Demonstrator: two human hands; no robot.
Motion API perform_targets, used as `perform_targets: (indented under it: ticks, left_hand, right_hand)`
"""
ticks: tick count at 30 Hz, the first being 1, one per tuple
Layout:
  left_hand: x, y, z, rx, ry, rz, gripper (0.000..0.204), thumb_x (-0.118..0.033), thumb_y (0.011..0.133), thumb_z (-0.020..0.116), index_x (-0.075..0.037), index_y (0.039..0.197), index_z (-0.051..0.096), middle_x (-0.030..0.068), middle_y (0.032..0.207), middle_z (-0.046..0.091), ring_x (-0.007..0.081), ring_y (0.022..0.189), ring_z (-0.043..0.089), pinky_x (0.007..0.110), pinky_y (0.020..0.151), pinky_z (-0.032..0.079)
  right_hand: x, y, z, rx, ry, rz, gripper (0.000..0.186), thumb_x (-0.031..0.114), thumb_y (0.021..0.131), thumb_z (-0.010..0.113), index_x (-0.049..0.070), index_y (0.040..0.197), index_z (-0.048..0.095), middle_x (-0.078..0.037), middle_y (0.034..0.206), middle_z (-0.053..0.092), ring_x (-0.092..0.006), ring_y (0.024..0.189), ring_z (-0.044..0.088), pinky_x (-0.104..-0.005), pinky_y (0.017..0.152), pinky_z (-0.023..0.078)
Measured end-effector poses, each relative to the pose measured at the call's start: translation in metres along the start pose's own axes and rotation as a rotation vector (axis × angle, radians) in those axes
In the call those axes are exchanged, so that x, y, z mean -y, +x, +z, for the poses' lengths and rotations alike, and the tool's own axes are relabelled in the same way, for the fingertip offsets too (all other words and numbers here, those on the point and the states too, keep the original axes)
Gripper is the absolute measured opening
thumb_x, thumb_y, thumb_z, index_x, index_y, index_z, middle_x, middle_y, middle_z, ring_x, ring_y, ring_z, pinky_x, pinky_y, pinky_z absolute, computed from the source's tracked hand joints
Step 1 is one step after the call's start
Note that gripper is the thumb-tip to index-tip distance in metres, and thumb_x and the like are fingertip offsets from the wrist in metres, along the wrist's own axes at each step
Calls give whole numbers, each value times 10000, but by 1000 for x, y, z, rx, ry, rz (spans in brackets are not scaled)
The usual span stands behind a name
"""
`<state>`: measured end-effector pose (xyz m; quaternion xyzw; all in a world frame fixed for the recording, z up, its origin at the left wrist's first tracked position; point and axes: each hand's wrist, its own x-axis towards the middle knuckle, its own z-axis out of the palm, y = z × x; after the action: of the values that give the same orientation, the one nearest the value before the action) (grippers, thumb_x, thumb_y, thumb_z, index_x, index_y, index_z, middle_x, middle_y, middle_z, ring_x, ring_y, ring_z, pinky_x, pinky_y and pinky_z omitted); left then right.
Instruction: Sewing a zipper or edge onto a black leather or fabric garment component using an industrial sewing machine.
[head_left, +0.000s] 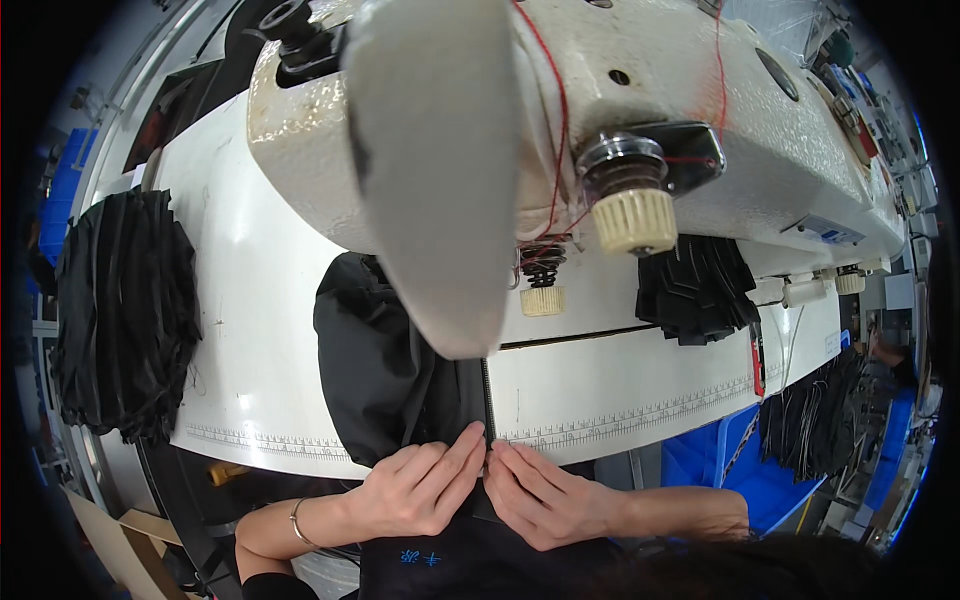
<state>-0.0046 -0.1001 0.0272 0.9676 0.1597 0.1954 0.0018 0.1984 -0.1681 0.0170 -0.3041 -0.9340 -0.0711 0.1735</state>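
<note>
A piece of black fabric [370, 350] lies bunched on the white sewing table, running under the sewing machine [330, 170]. Along its right edge is a zipper [488, 400] with a dark toothed strip. My left hand [425, 485] is closed at the table's front edge, its fingertips pressed on the fabric just left of the zipper. Directly across from it, my right hand [545, 495] pinches the zipper's lower end from the right. Both sets of fingertips nearly meet. The machine's pale head part hides the needle area and the far end of the zipper.
On the left of the white table [240, 290] sits a thick stack of black fabric pieces [128, 315]. Folded black pieces [697, 290] lie right of the needle area, beside red-handled snips [757, 358]. Blue bins [692, 455] and hanging black pieces [812, 415] are at the lower right.
</note>
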Motion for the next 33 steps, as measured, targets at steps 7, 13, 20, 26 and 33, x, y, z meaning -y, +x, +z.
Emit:
perform_targets:
  ticks: [7, 13, 20, 26, 33]
  left_hand:
    - [-1, 1, 0, 4, -14, -3, 226, -40, 684, 599, 62, 879, 652, 182, 1023, 637, 134, 629, 503, 190, 511, 422]
    - [1, 3, 0, 15, -24, -14, 214, -40, 682, 599, 65, 862, 647, 189, 1025, 634, 130, 611, 490, 189, 500, 415]
    - [8, 0, 1, 107, -94, 13, 271, -33, 639, 595, 46, 893, 648, 183, 1086, 615, 125, 593, 483, 195, 486, 419]
    - [48, 21, 7, 55, -125, -51, 238, -61, 669, 619, 71, 866, 607, 191, 1008, 612, 147, 606, 485, 219, 492, 429]
    - [81, 27, 21, 79, -174, -126, 317, -57, 664, 590, 18, 969, 634, 157, 1007, 606, 265, 903, 616, 370, 751, 520]
  right_hand:
    - [0, 0, -2, 1, -8, 2, 289, 173, 779, 515, -47, 927, 630, -163, 976, 620, -293, 976, 607, -391, 928, 464]
    - [-2, 1, -3, 13, -8, -13, 290, 172, 783, 509, -49, 928, 630, -168, 981, 619, -300, 979, 606, -395, 930, 462]
    - [-10, 5, -13, 69, 83, -6, 307, 188, 773, 508, -58, 916, 622, -185, 980, 611, -330, 991, 600, -417, 924, 463]
    - [-53, 29, 0, -14, -55, -59, 308, 201, 752, 528, -49, 905, 621, -177, 981, 604, -318, 963, 604, -427, 911, 467]
    - [-74, 26, 41, -73, 194, 48, 155, 128, 751, 573, 20, 852, 620, -113, 816, 538, -244, 775, 581, -418, 747, 498]
